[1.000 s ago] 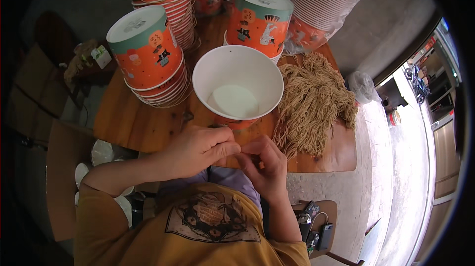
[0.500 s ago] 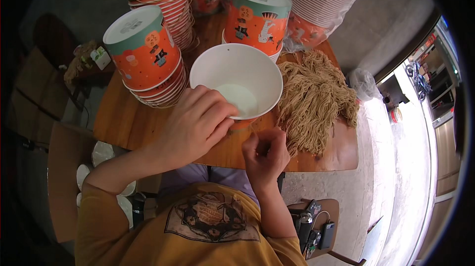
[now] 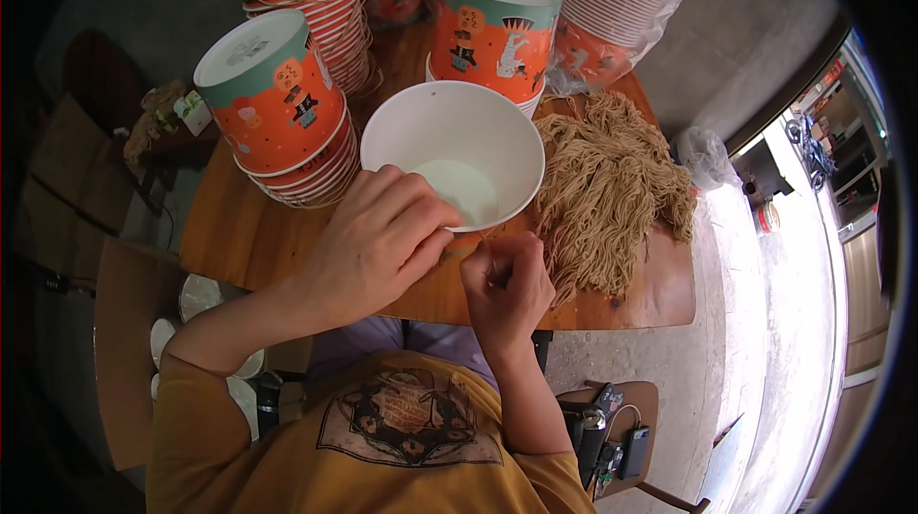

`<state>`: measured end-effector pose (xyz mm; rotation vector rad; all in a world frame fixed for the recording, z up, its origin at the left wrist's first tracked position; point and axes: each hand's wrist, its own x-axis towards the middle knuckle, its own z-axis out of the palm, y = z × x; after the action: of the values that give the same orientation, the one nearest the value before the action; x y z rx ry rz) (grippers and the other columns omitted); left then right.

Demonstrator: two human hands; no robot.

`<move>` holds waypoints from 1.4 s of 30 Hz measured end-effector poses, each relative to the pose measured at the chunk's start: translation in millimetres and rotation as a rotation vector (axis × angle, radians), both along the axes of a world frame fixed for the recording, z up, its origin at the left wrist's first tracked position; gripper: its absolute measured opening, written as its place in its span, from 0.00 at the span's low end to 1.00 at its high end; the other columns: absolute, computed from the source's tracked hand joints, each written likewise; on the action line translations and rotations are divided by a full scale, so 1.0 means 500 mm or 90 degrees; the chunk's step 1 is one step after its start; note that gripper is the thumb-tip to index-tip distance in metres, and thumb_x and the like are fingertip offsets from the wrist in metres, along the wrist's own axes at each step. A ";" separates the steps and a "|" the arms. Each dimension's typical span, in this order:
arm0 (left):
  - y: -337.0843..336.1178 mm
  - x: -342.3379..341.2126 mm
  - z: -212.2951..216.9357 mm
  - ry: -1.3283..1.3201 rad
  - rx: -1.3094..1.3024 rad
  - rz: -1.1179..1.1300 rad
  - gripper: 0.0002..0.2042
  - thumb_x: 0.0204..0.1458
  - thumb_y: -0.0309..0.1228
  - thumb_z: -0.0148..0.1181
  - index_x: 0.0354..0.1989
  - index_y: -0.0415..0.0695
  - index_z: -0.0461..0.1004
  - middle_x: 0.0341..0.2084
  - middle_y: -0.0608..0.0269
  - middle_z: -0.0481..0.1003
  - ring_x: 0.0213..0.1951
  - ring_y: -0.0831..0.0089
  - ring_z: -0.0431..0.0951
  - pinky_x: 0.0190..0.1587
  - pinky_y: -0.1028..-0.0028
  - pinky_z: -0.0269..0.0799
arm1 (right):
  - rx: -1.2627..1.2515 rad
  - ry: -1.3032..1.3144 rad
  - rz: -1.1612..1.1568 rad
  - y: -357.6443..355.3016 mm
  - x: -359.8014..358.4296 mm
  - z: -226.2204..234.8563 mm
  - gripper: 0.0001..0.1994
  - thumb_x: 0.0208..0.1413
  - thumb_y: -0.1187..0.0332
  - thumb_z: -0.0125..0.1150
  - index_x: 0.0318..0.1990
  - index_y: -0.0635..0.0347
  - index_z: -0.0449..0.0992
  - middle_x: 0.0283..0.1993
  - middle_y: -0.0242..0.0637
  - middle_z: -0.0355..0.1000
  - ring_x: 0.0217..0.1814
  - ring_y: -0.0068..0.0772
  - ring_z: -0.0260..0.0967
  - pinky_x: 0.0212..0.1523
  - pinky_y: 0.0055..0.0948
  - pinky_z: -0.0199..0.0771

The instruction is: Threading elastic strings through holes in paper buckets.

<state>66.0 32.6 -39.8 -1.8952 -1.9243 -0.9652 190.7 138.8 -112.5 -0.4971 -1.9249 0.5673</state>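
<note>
A white-lined paper bucket [image 3: 454, 136] stands tilted toward me on the wooden table, its inside showing. My left hand [image 3: 397, 227] grips its near rim, fingertips over the edge and inside. Just right of it, against the bucket's near side, my right hand [image 3: 507, 284] is closed in a pinch. A thin tan cord [image 3: 481, 236] shows faintly between the bucket and those fingers; its end is hidden in the hand. To the right lies a heap of tan cords [image 3: 607, 194].
Upside-down stacks of orange and green paper buckets stand at the left [image 3: 277, 103] and behind [image 3: 492, 36]. More stacks, some in clear plastic [image 3: 622, 7], fill the far side of the table [image 3: 249, 241]. A chair [image 3: 631, 418] with a phone stands at lower right.
My right hand has moved slightly up and left, closer to the bucket's rim. The left hand keeps its grip, and the bucket has barely shifted.
</note>
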 end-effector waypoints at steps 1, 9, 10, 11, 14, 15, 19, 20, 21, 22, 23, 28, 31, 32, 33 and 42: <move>0.000 0.000 0.000 0.000 0.000 0.000 0.08 0.46 0.23 0.63 0.35 0.44 0.72 0.30 0.64 0.68 0.36 0.64 0.68 0.39 0.66 0.63 | 0.004 -0.001 -0.001 0.000 -0.001 0.002 0.11 0.45 0.77 0.64 0.30 0.56 0.66 0.21 0.32 0.64 0.17 0.30 0.64 0.18 0.29 0.65; 0.002 -0.007 0.008 -0.088 -0.058 -0.032 0.09 0.51 0.24 0.59 0.41 0.43 0.72 0.34 0.58 0.72 0.38 0.58 0.73 0.41 0.63 0.68 | 0.003 -0.006 0.007 0.000 -0.006 0.008 0.11 0.46 0.76 0.66 0.31 0.57 0.66 0.23 0.33 0.66 0.20 0.31 0.67 0.20 0.29 0.66; 0.006 -0.009 0.016 -0.088 -0.057 -0.031 0.09 0.51 0.24 0.59 0.41 0.43 0.72 0.34 0.58 0.72 0.38 0.58 0.73 0.41 0.63 0.68 | 0.006 -0.009 0.008 0.000 -0.007 0.009 0.11 0.47 0.76 0.66 0.31 0.57 0.66 0.23 0.33 0.66 0.20 0.31 0.67 0.20 0.29 0.66; 0.013 -0.012 0.030 -0.170 -0.121 -0.045 0.09 0.53 0.25 0.57 0.43 0.43 0.73 0.35 0.58 0.73 0.39 0.58 0.74 0.41 0.63 0.69 | 0.007 -0.009 0.009 0.001 -0.007 0.010 0.11 0.47 0.76 0.66 0.31 0.57 0.66 0.23 0.33 0.66 0.20 0.31 0.67 0.20 0.29 0.66; 0.043 -0.044 0.041 -0.252 -0.257 -0.104 0.10 0.56 0.28 0.54 0.46 0.43 0.73 0.37 0.58 0.75 0.39 0.59 0.77 0.42 0.64 0.70 | 0.010 -0.020 0.010 0.002 -0.005 0.012 0.11 0.47 0.75 0.66 0.31 0.57 0.66 0.23 0.32 0.66 0.20 0.31 0.67 0.20 0.29 0.66; 0.054 -0.057 0.044 -0.253 -0.331 -0.149 0.11 0.57 0.29 0.53 0.47 0.43 0.74 0.38 0.58 0.76 0.40 0.60 0.77 0.42 0.65 0.71 | -0.009 -0.032 0.008 0.001 -0.003 0.013 0.11 0.47 0.75 0.66 0.31 0.57 0.66 0.22 0.32 0.65 0.19 0.31 0.66 0.20 0.29 0.66; 0.084 -0.068 0.081 -0.368 -0.558 -0.144 0.08 0.56 0.29 0.52 0.41 0.41 0.73 0.35 0.60 0.77 0.37 0.63 0.78 0.41 0.66 0.71 | -0.066 -0.055 0.025 0.002 0.003 0.020 0.11 0.48 0.75 0.66 0.32 0.57 0.67 0.19 0.31 0.64 0.18 0.30 0.66 0.21 0.27 0.67; 0.087 -0.068 0.081 -0.367 -0.557 -0.145 0.08 0.56 0.29 0.52 0.41 0.41 0.73 0.35 0.60 0.77 0.37 0.63 0.78 0.41 0.66 0.71 | -0.064 -0.055 0.024 0.004 0.005 0.024 0.11 0.48 0.75 0.66 0.32 0.57 0.67 0.19 0.31 0.64 0.18 0.30 0.66 0.21 0.27 0.67; 0.088 -0.065 0.080 -0.350 -0.543 -0.141 0.07 0.57 0.29 0.52 0.39 0.41 0.73 0.34 0.59 0.77 0.36 0.63 0.77 0.41 0.66 0.70 | -0.091 -0.056 0.051 0.007 0.009 0.030 0.10 0.49 0.75 0.65 0.33 0.58 0.67 0.19 0.31 0.66 0.18 0.28 0.66 0.21 0.27 0.67; 0.086 -0.064 0.077 -0.335 -0.529 -0.133 0.06 0.57 0.29 0.53 0.38 0.41 0.72 0.34 0.59 0.76 0.36 0.63 0.77 0.40 0.66 0.70 | -0.118 -0.058 0.082 0.009 0.010 0.032 0.09 0.50 0.74 0.65 0.34 0.59 0.68 0.19 0.32 0.67 0.18 0.27 0.66 0.22 0.26 0.68; 0.082 -0.061 0.070 -0.335 -0.528 -0.131 0.06 0.57 0.29 0.53 0.38 0.41 0.72 0.34 0.59 0.76 0.36 0.63 0.77 0.40 0.66 0.70 | -0.148 -0.034 0.085 0.012 0.013 0.029 0.09 0.51 0.74 0.65 0.35 0.59 0.68 0.20 0.32 0.69 0.18 0.25 0.67 0.22 0.25 0.69; 0.075 -0.049 0.047 -0.231 -0.174 -0.146 0.04 0.57 0.26 0.55 0.38 0.41 0.71 0.33 0.60 0.73 0.35 0.66 0.74 0.38 0.71 0.69 | -0.314 0.068 0.145 0.037 0.028 0.068 0.06 0.56 0.75 0.61 0.40 0.61 0.72 0.19 0.24 0.65 0.20 0.10 0.56 0.22 0.16 0.58; 0.077 -0.049 0.041 -0.257 -0.149 -0.168 0.05 0.56 0.25 0.56 0.40 0.41 0.71 0.34 0.62 0.72 0.36 0.69 0.74 0.38 0.72 0.70 | -0.311 -0.060 0.193 0.050 0.021 0.087 0.05 0.55 0.73 0.63 0.37 0.61 0.74 0.19 0.23 0.63 0.20 0.11 0.55 0.22 0.16 0.56; 0.077 -0.051 0.038 -0.269 -0.145 -0.172 0.05 0.57 0.24 0.56 0.40 0.42 0.71 0.35 0.63 0.72 0.36 0.71 0.75 0.39 0.73 0.70 | -0.373 -0.056 0.200 0.046 0.016 0.094 0.04 0.55 0.73 0.64 0.33 0.61 0.74 0.19 0.21 0.61 0.21 0.10 0.53 0.22 0.15 0.55; 0.077 -0.051 0.036 -0.270 -0.143 -0.171 0.05 0.57 0.24 0.56 0.40 0.42 0.71 0.35 0.63 0.72 0.36 0.71 0.75 0.39 0.73 0.70 | -0.371 -0.057 0.201 0.048 0.013 0.093 0.04 0.55 0.73 0.64 0.33 0.61 0.74 0.19 0.21 0.61 0.21 0.10 0.53 0.22 0.15 0.55; 0.098 -0.068 0.047 -0.730 -0.412 -0.261 0.21 0.57 0.23 0.57 0.59 0.41 0.61 0.40 0.62 0.72 0.44 0.78 0.71 0.50 0.77 0.67 | -0.554 0.059 0.316 0.059 0.003 0.088 0.03 0.59 0.72 0.60 0.36 0.61 0.74 0.26 0.16 0.65 0.26 0.07 0.55 0.27 0.12 0.55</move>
<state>32.0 81.7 -16.4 -2.4101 -2.7285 -2.0951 192.4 168.6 -68.6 -0.5034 -1.6365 1.7445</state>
